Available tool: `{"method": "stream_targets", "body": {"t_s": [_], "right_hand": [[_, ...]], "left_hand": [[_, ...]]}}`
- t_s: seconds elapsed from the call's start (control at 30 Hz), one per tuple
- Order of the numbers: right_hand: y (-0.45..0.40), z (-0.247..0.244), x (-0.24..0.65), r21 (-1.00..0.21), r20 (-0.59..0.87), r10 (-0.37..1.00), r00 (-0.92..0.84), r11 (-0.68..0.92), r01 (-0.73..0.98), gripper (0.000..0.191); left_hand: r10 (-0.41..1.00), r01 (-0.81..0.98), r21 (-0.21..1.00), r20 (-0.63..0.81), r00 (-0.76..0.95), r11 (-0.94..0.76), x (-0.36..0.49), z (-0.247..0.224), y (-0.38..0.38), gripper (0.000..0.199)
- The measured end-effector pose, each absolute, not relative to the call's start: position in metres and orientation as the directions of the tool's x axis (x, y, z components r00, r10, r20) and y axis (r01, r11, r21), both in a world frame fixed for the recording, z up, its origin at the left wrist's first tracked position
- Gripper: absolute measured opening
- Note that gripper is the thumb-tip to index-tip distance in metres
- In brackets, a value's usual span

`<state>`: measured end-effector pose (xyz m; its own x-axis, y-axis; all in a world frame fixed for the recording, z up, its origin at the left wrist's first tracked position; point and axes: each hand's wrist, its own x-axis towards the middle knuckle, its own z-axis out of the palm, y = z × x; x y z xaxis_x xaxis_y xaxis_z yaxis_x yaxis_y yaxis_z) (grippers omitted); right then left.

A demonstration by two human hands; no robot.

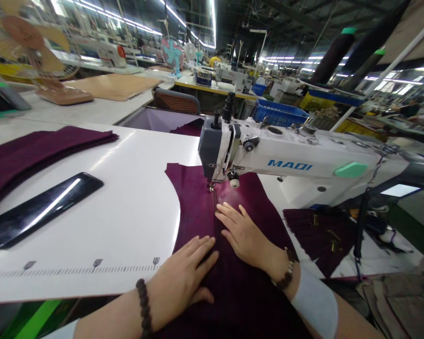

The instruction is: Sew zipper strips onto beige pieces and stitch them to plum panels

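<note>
A maroon fabric panel [194, 207] lies on the white sewing table, its far part under the presser foot [211, 187] of a white sewing machine [297, 155]. Down its middle runs a narrow dark strip, perhaps a zipper [216, 207], with its far end at the foot. My left hand [187, 273] rests flat on the panel's near left part, fingers stretched out and thumb apart. Closer to the needle, my right hand [238, 230] lies on the cloth just right of the strip, fingers extended, fingertips at the strip's edge. Both palms face down.
A stack of maroon panels [49, 146] and a glossy black phone-like object [45, 207] lie on the left. Maroon pieces with brass-coloured zipper pulls [325, 235] sit right, under the machine arm. A fan [38, 47] stands at back left; a blue basket [279, 113] is behind the machine.
</note>
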<state>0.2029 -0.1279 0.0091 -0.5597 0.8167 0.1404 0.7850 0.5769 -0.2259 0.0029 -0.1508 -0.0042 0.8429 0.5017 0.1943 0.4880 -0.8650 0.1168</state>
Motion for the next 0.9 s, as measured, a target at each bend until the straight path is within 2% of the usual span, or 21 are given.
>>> {"method": "stream_targets", "body": {"t_s": [0.13,0.33,0.43,0.6,0.9], "right_hand": [[-0.122,-0.004,0.197,-0.192,0.148,0.841,-0.52,0.54,0.819,0.044],[-0.13,-0.006,0.188,-0.195,0.162,0.879,-0.448,0.474,0.859,0.044],[-0.13,-0.007,0.185,-0.189,0.165,0.888,-0.429,0.455,0.87,0.045],[-0.127,-0.006,0.181,-0.172,0.174,0.899,-0.402,0.429,0.887,0.044],[-0.111,-0.009,0.173,-0.228,0.222,0.92,-0.324,0.372,0.9,0.043]], "left_hand": [[0.556,0.531,0.162,0.244,0.795,-0.831,0.002,-0.009,-0.156,0.068],[0.498,0.506,0.037,0.256,0.829,-0.862,0.002,-0.009,-0.158,0.061],[0.48,0.493,0.017,0.255,0.839,-0.87,-0.001,-0.011,-0.156,0.06],[0.486,0.491,0.049,0.255,0.836,-0.87,-0.003,-0.015,-0.151,0.051],[0.467,0.466,0.058,0.23,0.854,-0.883,-0.004,-0.014,-0.13,0.057]]}}
